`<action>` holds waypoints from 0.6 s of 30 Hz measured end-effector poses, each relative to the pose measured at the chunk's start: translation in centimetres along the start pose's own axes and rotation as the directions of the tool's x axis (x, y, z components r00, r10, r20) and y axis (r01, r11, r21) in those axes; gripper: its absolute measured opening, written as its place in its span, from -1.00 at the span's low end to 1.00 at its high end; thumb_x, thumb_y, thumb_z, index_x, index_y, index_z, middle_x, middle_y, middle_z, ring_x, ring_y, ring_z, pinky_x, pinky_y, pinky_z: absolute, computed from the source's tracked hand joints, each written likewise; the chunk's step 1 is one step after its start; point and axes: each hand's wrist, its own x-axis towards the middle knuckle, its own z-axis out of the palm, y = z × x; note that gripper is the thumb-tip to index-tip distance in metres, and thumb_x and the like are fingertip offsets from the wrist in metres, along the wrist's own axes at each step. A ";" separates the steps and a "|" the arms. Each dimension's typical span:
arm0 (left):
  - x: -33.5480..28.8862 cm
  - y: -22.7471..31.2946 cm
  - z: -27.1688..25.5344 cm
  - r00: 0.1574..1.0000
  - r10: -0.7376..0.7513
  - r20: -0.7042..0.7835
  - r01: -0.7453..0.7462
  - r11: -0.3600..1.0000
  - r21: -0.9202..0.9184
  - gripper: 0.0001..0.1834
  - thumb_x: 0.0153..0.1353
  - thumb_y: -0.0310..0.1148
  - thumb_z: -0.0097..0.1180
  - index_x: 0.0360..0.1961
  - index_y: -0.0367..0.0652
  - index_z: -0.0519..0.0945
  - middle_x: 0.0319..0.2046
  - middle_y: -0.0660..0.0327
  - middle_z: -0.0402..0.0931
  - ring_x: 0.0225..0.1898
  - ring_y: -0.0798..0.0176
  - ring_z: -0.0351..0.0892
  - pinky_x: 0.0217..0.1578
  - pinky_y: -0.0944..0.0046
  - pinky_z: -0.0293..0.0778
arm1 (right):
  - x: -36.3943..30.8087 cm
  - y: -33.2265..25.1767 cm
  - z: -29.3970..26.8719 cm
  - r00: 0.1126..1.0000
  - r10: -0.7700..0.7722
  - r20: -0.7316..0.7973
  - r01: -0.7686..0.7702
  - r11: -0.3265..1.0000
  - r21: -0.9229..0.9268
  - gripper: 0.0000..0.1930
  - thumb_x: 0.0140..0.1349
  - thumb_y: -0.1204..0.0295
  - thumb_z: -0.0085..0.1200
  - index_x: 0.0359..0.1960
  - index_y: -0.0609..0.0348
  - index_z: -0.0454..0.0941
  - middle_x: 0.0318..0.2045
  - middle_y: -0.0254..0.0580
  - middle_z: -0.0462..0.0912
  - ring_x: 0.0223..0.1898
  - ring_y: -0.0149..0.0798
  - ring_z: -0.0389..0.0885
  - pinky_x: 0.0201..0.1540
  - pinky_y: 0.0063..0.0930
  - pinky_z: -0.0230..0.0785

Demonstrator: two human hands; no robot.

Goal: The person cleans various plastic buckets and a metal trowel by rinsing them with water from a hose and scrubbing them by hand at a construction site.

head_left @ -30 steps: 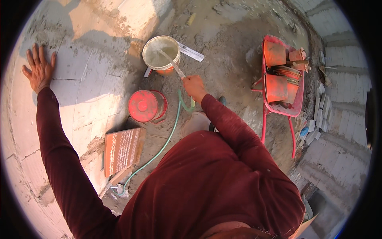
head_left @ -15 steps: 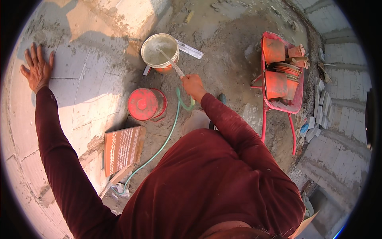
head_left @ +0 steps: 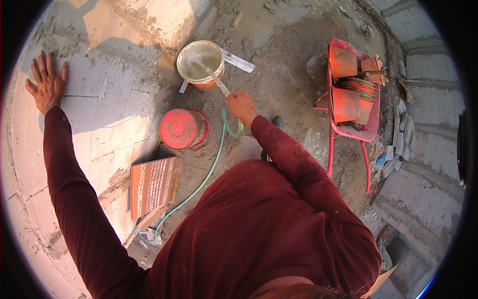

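Note:
My left hand (head_left: 47, 85) lies flat with spread fingers against a pale block wall (head_left: 82, 112) at the left. In my right hand (head_left: 242, 106), fingers wrapped round it, is a green garden hose (head_left: 222, 137); its end is hidden in my grip. A whitish stream of water (head_left: 213, 78) runs from my fist into an open bucket (head_left: 223, 61) with a pale rim and orange lower side. The water inside the bucket looks cloudy and stirred. Just nearer to me stands a red-lidded bucket (head_left: 178, 129), apart from both hands.
A red wheelbarrow (head_left: 372, 130) loaded with orange buckets (head_left: 345, 105) stands at the right. Long flat strips (head_left: 238, 62) lie beside and under the open bucket. A brown ridged panel (head_left: 152, 187) leans at the wall's foot. The ground (head_left: 284, 55) is muddy; block pieces (head_left: 404, 132) line the right side.
Water keeps running into the bucket, and its churned surface looks slightly different. Both hands stay in nearly the same places.

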 end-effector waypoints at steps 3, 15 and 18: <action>-0.1 0.0 -0.2 1.000 0.001 0.008 -0.001 1.000 0.003 -0.29 0.31 0.29 -0.25 0.40 0.25 0.13 0.47 0.49 -0.14 0.48 0.33 -0.21 0.32 -0.25 -0.17 | 0.0 0.1 0.0 1.000 -0.028 -0.012 0.028 1.000 -0.007 -0.66 0.24 0.22 0.05 -0.40 0.33 0.59 -0.57 -0.01 0.58 -0.59 -0.09 0.56 -0.47 -0.17 0.39; -0.5 0.0 -1.0 1.000 -0.004 0.012 0.004 0.999 0.031 -0.31 0.32 0.28 -0.27 0.40 0.27 0.16 0.46 0.52 -0.10 0.48 0.37 -0.22 0.33 -0.18 -0.20 | -0.2 -0.1 -0.4 1.000 -0.022 -0.006 0.022 1.000 -0.005 -0.67 0.25 0.24 0.04 -0.40 0.35 0.60 -0.60 0.02 0.58 -0.57 -0.08 0.59 -0.42 -0.15 0.40; -0.5 -0.1 -0.8 1.000 -0.017 0.011 0.016 0.999 0.049 -0.30 0.32 0.29 -0.28 0.40 0.27 0.16 0.46 0.52 -0.09 0.48 0.36 -0.20 0.33 -0.18 -0.19 | 1.9 1.2 -0.1 0.993 -0.122 0.001 0.122 0.993 -0.005 -0.66 0.24 0.24 0.05 -0.42 0.34 0.62 -0.61 0.10 0.58 -0.53 0.02 0.61 -0.40 -0.10 0.41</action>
